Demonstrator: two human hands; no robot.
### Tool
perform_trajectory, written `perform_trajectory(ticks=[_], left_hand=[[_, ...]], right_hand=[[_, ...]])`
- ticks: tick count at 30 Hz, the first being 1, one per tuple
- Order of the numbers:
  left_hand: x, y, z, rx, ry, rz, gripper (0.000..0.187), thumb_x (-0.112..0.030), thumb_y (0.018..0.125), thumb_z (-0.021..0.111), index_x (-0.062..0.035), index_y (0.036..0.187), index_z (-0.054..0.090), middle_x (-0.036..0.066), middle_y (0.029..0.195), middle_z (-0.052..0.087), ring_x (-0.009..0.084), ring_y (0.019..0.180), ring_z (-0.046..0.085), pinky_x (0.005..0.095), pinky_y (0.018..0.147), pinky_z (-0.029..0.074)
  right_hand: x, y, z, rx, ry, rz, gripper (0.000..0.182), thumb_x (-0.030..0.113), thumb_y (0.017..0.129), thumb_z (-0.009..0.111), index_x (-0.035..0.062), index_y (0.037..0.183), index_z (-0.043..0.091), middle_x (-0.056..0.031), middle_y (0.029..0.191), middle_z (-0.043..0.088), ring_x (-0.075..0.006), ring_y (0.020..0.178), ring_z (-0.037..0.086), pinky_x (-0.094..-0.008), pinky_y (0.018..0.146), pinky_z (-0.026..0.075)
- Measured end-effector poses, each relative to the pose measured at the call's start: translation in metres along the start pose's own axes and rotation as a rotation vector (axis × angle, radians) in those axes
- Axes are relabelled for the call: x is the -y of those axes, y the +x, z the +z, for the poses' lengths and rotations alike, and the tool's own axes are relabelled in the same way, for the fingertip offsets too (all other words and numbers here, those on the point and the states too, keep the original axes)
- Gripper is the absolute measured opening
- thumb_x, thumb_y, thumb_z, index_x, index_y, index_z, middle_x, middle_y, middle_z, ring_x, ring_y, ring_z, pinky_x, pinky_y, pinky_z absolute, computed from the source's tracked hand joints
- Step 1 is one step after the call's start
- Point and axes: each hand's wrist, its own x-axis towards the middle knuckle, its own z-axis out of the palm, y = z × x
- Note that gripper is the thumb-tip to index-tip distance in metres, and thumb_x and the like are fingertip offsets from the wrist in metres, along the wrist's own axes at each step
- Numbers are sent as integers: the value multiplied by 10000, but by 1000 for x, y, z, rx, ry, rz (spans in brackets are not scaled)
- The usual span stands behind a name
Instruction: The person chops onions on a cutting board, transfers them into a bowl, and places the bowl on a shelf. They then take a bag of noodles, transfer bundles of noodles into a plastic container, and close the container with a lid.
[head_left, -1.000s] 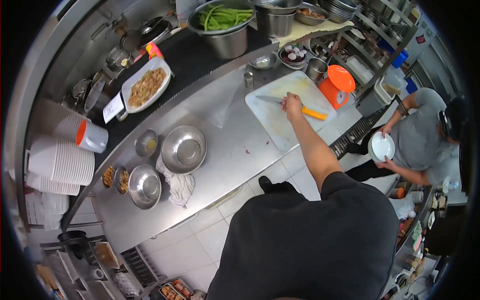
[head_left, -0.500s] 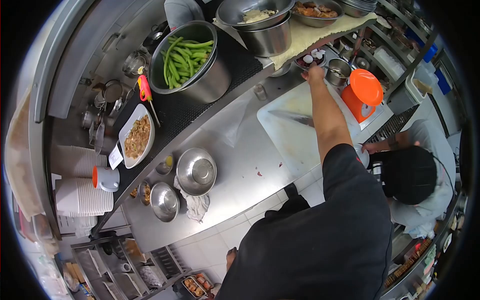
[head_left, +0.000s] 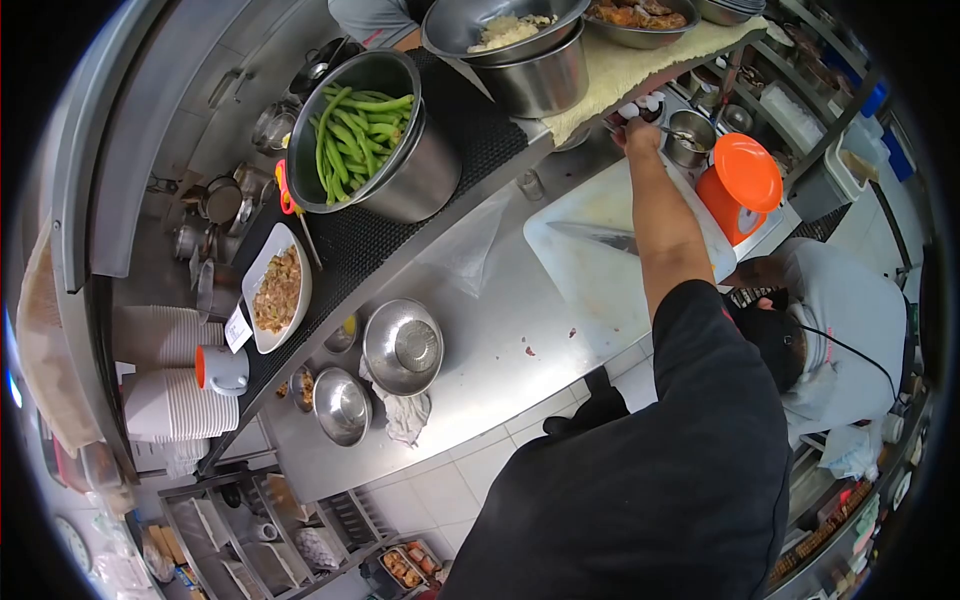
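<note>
My right hand [head_left: 642, 136] is stretched far forward past the cutting board. Its fingers are curled at the near rim of a small bowl [head_left: 655, 117] holding dark contents and white, eggshell-like pieces; the hand hides part of it. Beside it stands a small metal pot [head_left: 690, 138] with a utensil in it. Under my forearm lies the white cutting board [head_left: 575, 265], with a knife blade [head_left: 608, 238] on it. An orange kitchen scale [head_left: 745, 180] stands to the right of the board. My left hand is out of the picture.
A shelf carries a pot of green beans [head_left: 360, 145], metal bowls [head_left: 505, 30] and a white dish of chopped food [head_left: 278, 288]. Steel bowls [head_left: 402, 345] and a cloth [head_left: 405, 415] sit on the counter. A co-worker [head_left: 830, 320] bends close by on the right.
My right hand has reached slightly farther forward at the bowl. My left hand, seen low beside my body before, has left view. The co-worker's head has lowered and turned.
</note>
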Motion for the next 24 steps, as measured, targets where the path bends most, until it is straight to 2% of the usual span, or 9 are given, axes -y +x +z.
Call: perform_trajectory(ticks=[3,6,8,10,13,15,21,24], left_hand=[[-1,2,-1,7,11,7,483,-438,1039,606,-149,1425,579,74,1272,672,277,1091,660,507,892,522],[-4,8,-3,23,25,14,480,-437,1039,606,-148,1422,581,74,1268,673,275,1088,659,504,891,522],[-9,11,-5,34,38,25,479,-436,1040,605,-146,1420,583,74,1265,673,274,1086,659,502,890,522],[-13,15,-7,44,56,39,477,-435,1040,605,-145,1418,584,74,1263,674,273,1084,659,500,890,522],[-19,19,-10,56,70,63,475,-434,1041,605,-143,1416,586,74,1259,674,271,1081,658,497,889,522],[-23,22,-12,60,78,80,473,-433,1041,604,-142,1414,587,73,1256,675,270,1079,658,495,888,521],[-33,29,-22,76,102,110,468,-430,1042,604,-139,1408,591,73,1248,676,266,1073,657,489,886,521],[-31,28,-26,78,116,103,466,-428,1043,603,-137,1406,593,73,1245,677,264,1070,657,486,886,521]], right_hand=[[8,-13,-4,169,-3,-99,212,123,961,592,-40,1091,632,-178,886,693,-285,617,692,-423,510,609],[11,-37,1,116,-50,-155,203,105,956,573,-68,1052,619,-178,874,684,-280,615,694,-416,488,604],[7,-70,-7,156,-79,-269,305,162,966,589,-142,991,606,-208,889,690,-277,612,707,-422,472,606],[3,-103,-22,189,-127,-276,326,192,965,595,-132,978,628,-201,858,699,-280,599,709,-429,471,605],[-7,-149,-59,262,-395,-280,315,206,971,588,-103,1016,632,-178,848,697,-251,607,691,-425,519,617],[-24,-156,-82,308,-515,-202,339,234,978,595,-97,1050,617,-164,864,685,-232,621,687,-408,506,599],[-54,-172,-124,315,-518,-3,375,297,979,621,-53,1114,612,-116,880,673,-202,695,688,-410,523,595],[-47,-184,-128,192,-756,-77,392,353,985,635,-18,1111,635,-149,918,699,-270,758,715,-463,638,607]])
